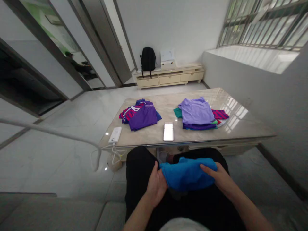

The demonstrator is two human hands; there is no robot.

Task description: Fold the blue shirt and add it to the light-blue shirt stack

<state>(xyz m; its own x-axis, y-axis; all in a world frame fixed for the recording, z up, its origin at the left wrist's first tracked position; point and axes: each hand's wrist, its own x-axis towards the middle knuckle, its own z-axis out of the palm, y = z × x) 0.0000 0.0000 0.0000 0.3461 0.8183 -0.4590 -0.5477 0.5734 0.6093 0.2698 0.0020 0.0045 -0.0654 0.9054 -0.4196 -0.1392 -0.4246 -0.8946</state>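
Observation:
A bright blue garment (187, 175) lies bunched on my lap over black trousers. My left hand (156, 186) grips its left edge, fingers curled round the cloth. My right hand (220, 178) lies on the garment's right side, fingers pressing flat on the fabric. On the low marble table (240, 128) ahead sit two piles: a loose heap of purple and striped shirts (141, 116) at the left, and a folded stack topped by a lilac shirt (197, 112) at the right.
A white phone-sized object (168, 131) lies at the table's near edge, and a white power bank (115, 134) with a cable sits at its left corner. A black backpack (148, 59) and a white box stand on a low cabinet by the far wall.

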